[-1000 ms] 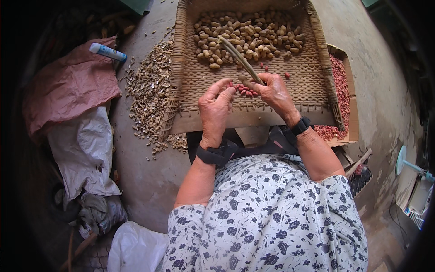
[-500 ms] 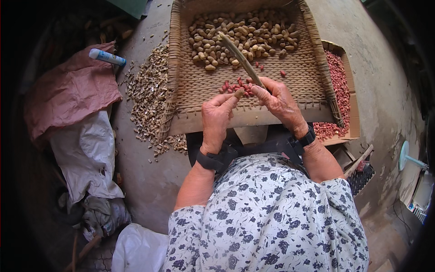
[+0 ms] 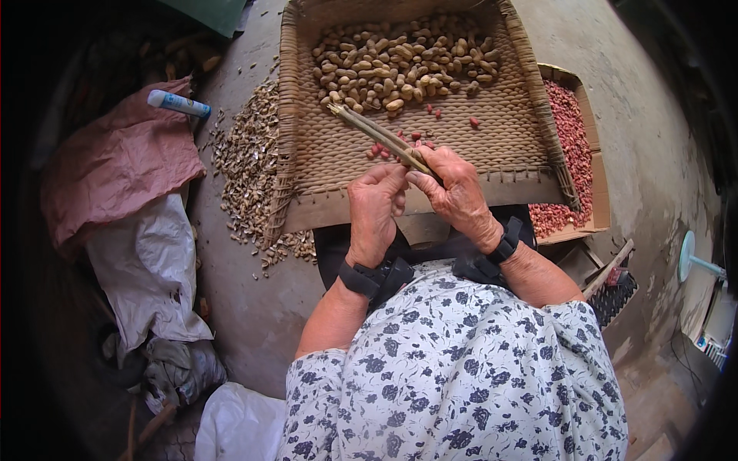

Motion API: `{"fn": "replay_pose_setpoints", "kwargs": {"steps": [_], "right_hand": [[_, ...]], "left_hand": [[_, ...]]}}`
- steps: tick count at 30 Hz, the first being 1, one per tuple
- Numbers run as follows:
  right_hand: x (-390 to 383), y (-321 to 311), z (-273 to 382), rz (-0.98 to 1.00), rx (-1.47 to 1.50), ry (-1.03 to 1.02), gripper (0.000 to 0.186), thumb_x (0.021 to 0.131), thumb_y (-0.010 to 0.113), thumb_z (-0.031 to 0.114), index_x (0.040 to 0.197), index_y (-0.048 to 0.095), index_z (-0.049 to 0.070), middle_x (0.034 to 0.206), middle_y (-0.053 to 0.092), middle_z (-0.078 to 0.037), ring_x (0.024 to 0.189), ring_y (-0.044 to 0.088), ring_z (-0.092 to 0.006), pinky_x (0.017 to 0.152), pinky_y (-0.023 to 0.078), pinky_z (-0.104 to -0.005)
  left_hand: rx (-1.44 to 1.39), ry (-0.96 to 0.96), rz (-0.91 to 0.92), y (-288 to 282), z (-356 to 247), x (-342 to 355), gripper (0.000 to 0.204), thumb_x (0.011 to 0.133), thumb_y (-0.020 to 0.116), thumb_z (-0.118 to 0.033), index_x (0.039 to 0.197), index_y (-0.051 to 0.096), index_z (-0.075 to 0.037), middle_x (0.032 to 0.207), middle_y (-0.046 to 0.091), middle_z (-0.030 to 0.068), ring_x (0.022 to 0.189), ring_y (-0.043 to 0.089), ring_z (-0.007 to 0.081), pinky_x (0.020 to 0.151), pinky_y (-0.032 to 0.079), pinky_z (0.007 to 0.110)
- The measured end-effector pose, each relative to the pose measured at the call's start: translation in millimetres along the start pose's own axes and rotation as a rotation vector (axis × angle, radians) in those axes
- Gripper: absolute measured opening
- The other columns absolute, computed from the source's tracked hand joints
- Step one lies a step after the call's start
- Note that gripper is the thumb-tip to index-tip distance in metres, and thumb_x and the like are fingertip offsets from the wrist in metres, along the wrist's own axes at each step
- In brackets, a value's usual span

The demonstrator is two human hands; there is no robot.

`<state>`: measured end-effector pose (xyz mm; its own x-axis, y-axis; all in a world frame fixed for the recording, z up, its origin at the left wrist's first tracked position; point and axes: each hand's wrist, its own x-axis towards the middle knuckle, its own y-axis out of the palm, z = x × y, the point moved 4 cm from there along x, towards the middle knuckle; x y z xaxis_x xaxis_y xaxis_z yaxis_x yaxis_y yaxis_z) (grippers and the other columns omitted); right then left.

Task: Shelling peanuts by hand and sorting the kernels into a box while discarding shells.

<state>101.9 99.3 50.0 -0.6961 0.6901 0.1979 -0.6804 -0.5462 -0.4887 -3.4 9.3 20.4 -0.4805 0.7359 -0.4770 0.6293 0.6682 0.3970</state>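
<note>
In the head view my right hand [image 3: 457,196] grips a split wooden stick [image 3: 365,123], which slants up to the left over the woven tray [image 3: 542,131]. My left hand [image 3: 373,211] is closed, its fingertips pinched together at the lower part of the stick, on something I cannot make out. A few red kernels [image 3: 380,150] lie on the weave below the stick, with single ones farther right. A heap of unshelled peanuts [image 3: 403,61] fills the back of the tray.
A cardboard box of red kernels [image 3: 565,154] stands right of the tray, shells [image 3: 246,154] heap at its left. Pink [image 3: 127,169] and white sacks [image 3: 146,269] lie left, a spray can [image 3: 177,103] on the pink one. A pale blue stand [image 3: 686,257] is far right.
The stick has swung down and leftward, lying lower across the tray. My left hand has moved to its lower part; the peanut it pinched half a second ago is now hidden.
</note>
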Motion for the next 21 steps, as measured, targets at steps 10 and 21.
{"fn": "replay_pose_setpoints", "kwargs": {"steps": [10,21], "right_hand": [[0.5,-6.5,6.0,0.019,-0.019,0.009,0.028,0.084,0.062,0.027,0.103,0.062,0.007,0.077,0.057,-0.015,0.075,0.057,-0.0327,0.065,0.046,-0.0398],[-3.6,-6.3,1.0,0.082,0.007,0.131,0.023,0.084,0.064,0.024,0.092,0.061,0.003,0.077,0.057,-0.016,0.074,0.056,-0.0314,0.065,0.044,-0.0402]], "left_hand": [[-0.033,-0.018,0.036,1.4,1.7,-0.6,0.017,0.084,0.068,-0.017,0.085,0.066,0.000,0.066,0.055,-0.0009,0.051,0.046,0.0039,0.042,0.032,0.017],[-0.046,-0.035,0.040,2.9,-0.4,-2.4,0.015,0.083,0.069,-0.015,0.086,0.066,0.000,0.066,0.057,0.0003,0.052,0.048,0.0059,0.043,0.034,0.018]]}}
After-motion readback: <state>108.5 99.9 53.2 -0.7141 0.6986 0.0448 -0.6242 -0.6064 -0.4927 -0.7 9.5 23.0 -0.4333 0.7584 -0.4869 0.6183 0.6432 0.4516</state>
